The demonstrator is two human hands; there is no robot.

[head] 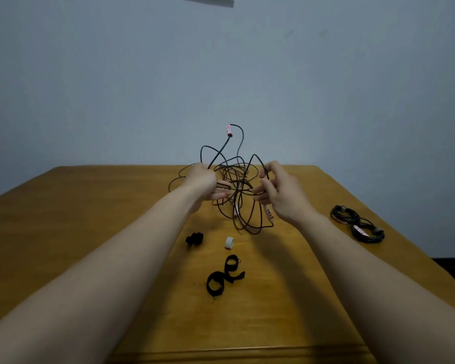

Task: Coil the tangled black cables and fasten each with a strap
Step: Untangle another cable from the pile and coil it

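A loose tangle of thin black cable (243,206) hangs above the wooden table (90,219), lifted by both hands. My left hand (204,185) grips strands on the tangle's left side. My right hand (281,193) holds strands on its right, fingers curled round them. One cable end with a red-and-white tag (229,130) sticks up above the tangle. Two coiled black cables (357,223) lie fastened at the table's right edge. Black straps (223,275) lie curled on the table nearer me, and a small folded black strap (195,239) sits to their left.
A small white ring of tape (229,243) stands on the table between the straps and the tangle. A pale wall rises behind the table's far edge. The table drops off close to the right of the coiled cables.
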